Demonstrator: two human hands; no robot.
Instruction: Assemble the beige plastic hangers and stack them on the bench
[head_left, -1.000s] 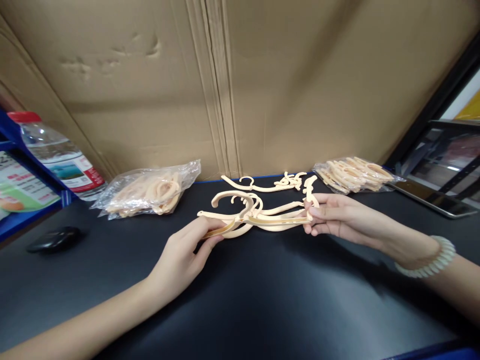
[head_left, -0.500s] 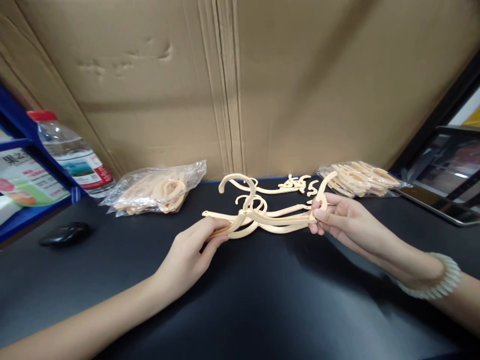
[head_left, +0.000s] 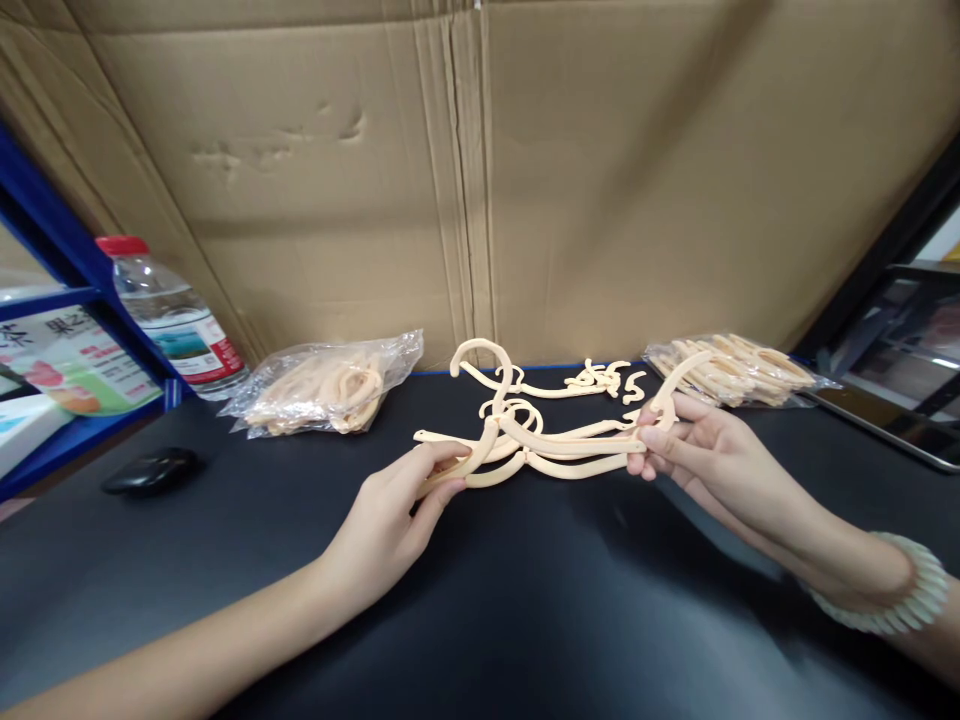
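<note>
A cream plastic clothes hanger (head_left: 562,443) with its hook upward is held between my two hands, above the black table. My left hand (head_left: 397,505) is closed on its left arm, thumb and fingers pinching. At the end of the right arm, my right hand (head_left: 697,450) is closed, also gripping a curved cream piece (head_left: 684,378) that rises from the fingers. Whether that piece is joined to the hanger is hidden by the fingers. Behind and below the held hanger lie more cream hanger parts (head_left: 589,468), partly overlapped by it.
Small loose cream hooks (head_left: 596,378) lie at the back. Clear bags of cream parts stand at back left (head_left: 322,390) and back right (head_left: 735,370). A black mouse (head_left: 152,470), a red-capped bottle (head_left: 176,320) and a blue shelf (head_left: 45,300) are left; a tablet-like device (head_left: 892,425) lies right. Cardboard (head_left: 637,150) rises behind.
The whole scene has shifted slightly right and down in the view. Both hands keep their hold on the hanger, whose hook looks turned a little.
</note>
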